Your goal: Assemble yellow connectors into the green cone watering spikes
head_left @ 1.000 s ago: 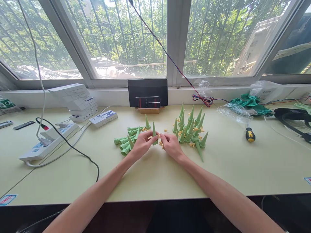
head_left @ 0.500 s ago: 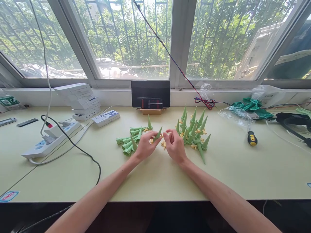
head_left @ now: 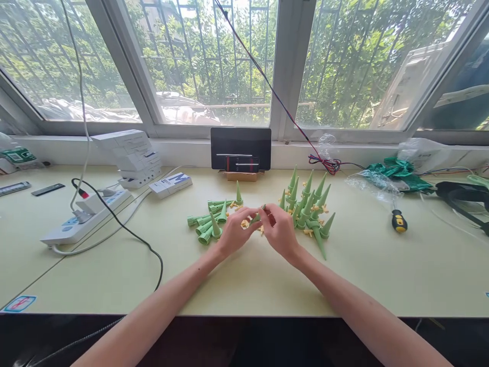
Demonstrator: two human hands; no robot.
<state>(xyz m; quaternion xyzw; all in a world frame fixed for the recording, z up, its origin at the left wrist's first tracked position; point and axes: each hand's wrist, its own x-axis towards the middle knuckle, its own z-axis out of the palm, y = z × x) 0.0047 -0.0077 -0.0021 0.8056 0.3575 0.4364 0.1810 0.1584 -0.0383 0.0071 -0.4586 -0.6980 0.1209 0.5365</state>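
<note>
Left hand: our left hand (head_left: 237, 230) grasps a green spike (head_left: 255, 219) between thumb and fingers.
Right hand: our right hand (head_left: 280, 230) has its fingertips gathered at the spike's tip; whether they pinch it we cannot tell, since the fingers cover most of that end.
Spike in work: it sits between our two hands, the centre of our dial, leaning toward one o'clock, its base partly hidden.
Yellow pieces: we see small yellow pieces (head_left: 244, 224) beside the left fingers, and others near the right hand.
Left cluster: at nine o'clock, just beside the left hand, we have more spikes (head_left: 206, 237), some upright, others lying with hollow ends toward nine.
Right cluster: between two and three o'clock we find a close crowd of standing spikes (head_left: 305, 211), yellow bits among their bases; one lies with its point toward five.
Desk edge gear: at twelve o'clock we have a dark tablet (head_left: 240, 140) behind a phone (head_left: 242, 164); at ten, white boxes (head_left: 139, 162); at nine, a power strip (head_left: 63, 233); at three, well apart, a screwdriver (head_left: 399, 222).
</note>
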